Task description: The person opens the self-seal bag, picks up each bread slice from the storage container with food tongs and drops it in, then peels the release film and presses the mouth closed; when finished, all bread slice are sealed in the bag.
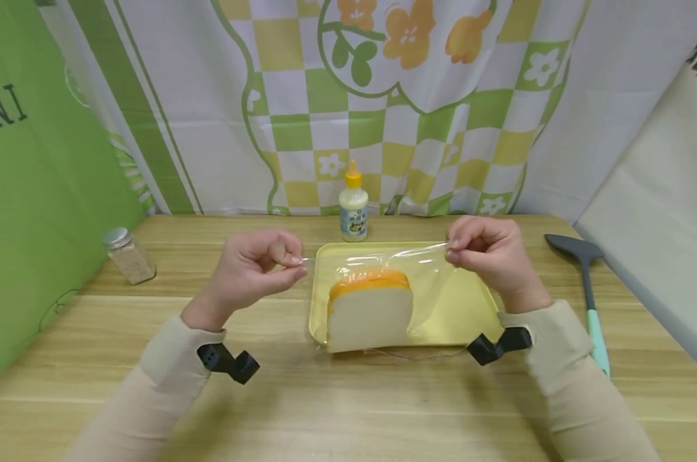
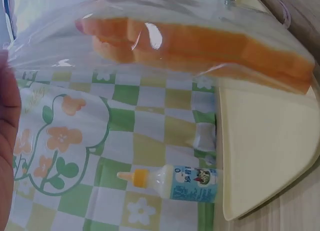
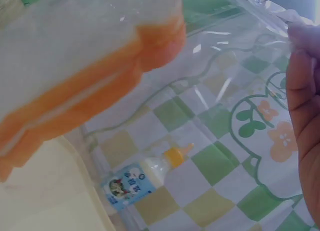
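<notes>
Bag stretched between both hands

Your left hand (image 1: 254,266) pinches one top corner of the clear bag (image 1: 423,273), fingers curled tight and thumb against forefinger on the plastic. Your right hand (image 1: 487,256) pinches the opposite corner the same way, so the bag's top edge runs taut between the two. The bag hangs down from that edge, and its lower part rests at the near rim of the yellow tray (image 1: 469,308).

Inside the bag is the bread (image 1: 370,314), pale slices with orange crusts, standing roughly upright between your hands and lower than both. It sits closer to your left hand than to your right. In the left wrist view the bread (image 2: 200,46) shows through the plastic (image 2: 45,46), with the tray (image 2: 265,141) just beside it; the right wrist view shows the bread (image 3: 90,66) behind the film as well, and your fingertips (image 3: 302,91) gripping the bag's edge (image 3: 260,11).

Beyond the tray, between your hands and farther from you, a small bottle (image 1: 353,204) with a yellow cap stands upright near the backdrop. Well out past your left hand is a shaker (image 1: 129,255) with a metal lid. Past your right hand a spatula (image 1: 581,282) lies flat on the table (image 1: 348,410), grey head away from you and teal handle toward you.
</notes>
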Demonstrator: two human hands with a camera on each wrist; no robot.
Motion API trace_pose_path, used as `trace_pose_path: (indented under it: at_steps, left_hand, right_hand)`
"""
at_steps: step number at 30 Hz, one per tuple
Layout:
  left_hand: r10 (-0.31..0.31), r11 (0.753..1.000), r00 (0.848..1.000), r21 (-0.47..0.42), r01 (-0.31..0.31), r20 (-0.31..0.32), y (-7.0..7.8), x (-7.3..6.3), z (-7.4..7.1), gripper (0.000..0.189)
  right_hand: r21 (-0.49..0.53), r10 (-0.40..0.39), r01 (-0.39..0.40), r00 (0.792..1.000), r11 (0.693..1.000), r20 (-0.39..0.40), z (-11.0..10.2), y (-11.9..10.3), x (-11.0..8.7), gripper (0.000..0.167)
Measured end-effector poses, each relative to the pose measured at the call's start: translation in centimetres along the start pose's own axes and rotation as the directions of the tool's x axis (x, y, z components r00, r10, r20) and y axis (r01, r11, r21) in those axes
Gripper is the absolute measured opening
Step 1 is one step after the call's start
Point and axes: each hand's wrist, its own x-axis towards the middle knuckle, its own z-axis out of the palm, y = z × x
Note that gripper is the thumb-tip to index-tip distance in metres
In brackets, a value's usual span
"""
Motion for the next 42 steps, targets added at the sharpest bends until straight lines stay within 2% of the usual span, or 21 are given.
trace_pose_path:
  at_steps: [4,9,12,14,17,19,22,23,24,26,28,30,33,35,38,42]
  left_hand:
    - [0.061,0.993,0.996,0.1,-0.067,0.057,0.3,0.3,-0.2,0.027]
    - [0.085,0.973,0.994,0.211,-0.096,0.064,0.8,0.9,-0.2,0.026]
    - [0.027,0.962,0.997,0.27,-0.045,0.074,1.1,1.3,0.1,0.025]
    - [-0.041,0.953,0.996,0.302,0.015,0.079,1.4,1.6,0.4,0.023]
    - [-0.144,0.941,0.986,0.321,0.111,0.083,1.7,2.2,0.8,0.018]
    - [-0.194,0.933,0.977,0.323,0.157,0.085,1.8,2.5,1.1,0.016]
    - [-0.231,0.928,0.968,0.321,0.189,0.097,2.1,3.0,1.5,0.014]
    - [-0.233,0.929,0.967,0.318,0.19,0.103,2.2,3.1,1.6,0.013]
    - [-0.232,0.93,0.967,0.317,0.188,0.106,2.3,3.2,1.7,0.013]
    - [-0.22,0.936,0.969,0.304,0.176,0.117,2.4,3.4,1.9,0.014]
    - [-0.198,0.946,0.971,0.286,0.153,0.136,2.4,3.5,2.1,0.015]
    - [-0.175,0.953,0.972,0.273,0.128,0.157,2.3,3.5,2.3,0.015]
    - [-0.157,0.958,0.971,0.266,0.107,0.178,2.2,3.3,2.5,0.016]
    - [-0.163,0.956,0.972,0.271,0.112,0.171,2.3,3.1,2.6,0.016]
    - [-0.197,0.946,0.972,0.286,0.154,0.129,2.5,2.8,2.5,0.016]
    - [-0.253,0.924,0.965,0.309,0.223,0.062,2.6,2.4,2.2,0.016]
  right_hand:
    - [-0.1,0.006,-0.006,1.0,0.995,0.0,-0.1,-0.7,0.0,0.014]
    - [-0.145,-0.006,0.008,1.0,0.989,0.014,-0.1,-1.1,0.3,0.017]
    - [-0.244,0.037,-0.042,0.999,0.969,-0.025,-0.4,-1.2,0.2,0.02]
    - [-0.343,0.092,-0.112,0.993,0.933,-0.073,-0.5,-1.4,0.1,0.027]
    - [-0.485,0.175,-0.216,0.976,0.847,-0.13,-0.3,-1.8,0.4,0.035]
    - [-0.628,0.195,-0.231,0.972,0.743,-0.128,0.3,-2.3,0.8,0.035]
    - [-0.805,0.182,-0.148,0.982,0.574,-0.05,2.1,-2.9,2.0,0.031]
    - [-0.841,0.184,-0.102,0.983,0.531,-0.003,3.0,-3.0,2.6,0.029]
    - [-0.863,0.197,-0.056,0.979,0.501,0.051,3.8,-3.0,3.1,0.027]
    - [-0.867,0.242,0.017,0.957,0.499,0.158,5.5,-2.9,4.3,0.023]
    - [-0.845,0.305,0.054,0.919,0.532,0.25,6.9,-2.6,5.4,0.018]
    - [-0.821,0.367,0.051,0.877,0.568,0.309,8.0,-2.1,6.1,0.01]
    - [-0.799,0.413,0.045,0.838,0.6,0.358,8.7,-1.6,6.6,0.005]
    - [-0.797,0.436,0.032,0.824,0.603,0.363,8.9,-1.3,6.7,0.01]
    - [-0.804,0.464,-0.003,0.818,0.594,0.34,8.5,-1.1,6.3,0.009]
    - [-0.825,0.518,-0.076,0.81,0.559,0.276,7.2,-0.9,5.5,0.008]
